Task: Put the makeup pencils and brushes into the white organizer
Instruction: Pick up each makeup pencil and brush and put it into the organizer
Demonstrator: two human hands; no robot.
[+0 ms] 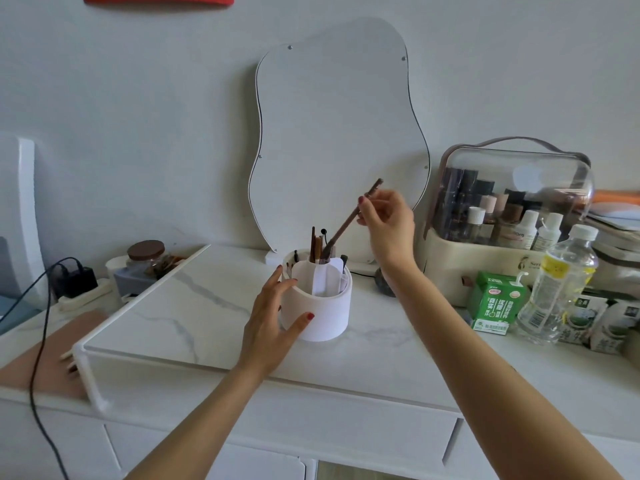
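- Makeup pencil (pixel 349 221): thin, rigid, likely light and a bit slick; best pinched on upper shaft. Tilted, lower tip in a rear compartment of the white organizer (pixel 320 306), below-left of the right hand.
- Right hand (pixel 388 220): fingertips pinched shut on the pencil's upper part, top end poking out above.
- Left hand (pixel 273 323): fingers spread, cupping organizer's left wall, thumb on its front, steadying.
- Other pencils and brushes (pixel 317 247) stand upright inside.
- Organizer sits on the counter (pixel 173 306).
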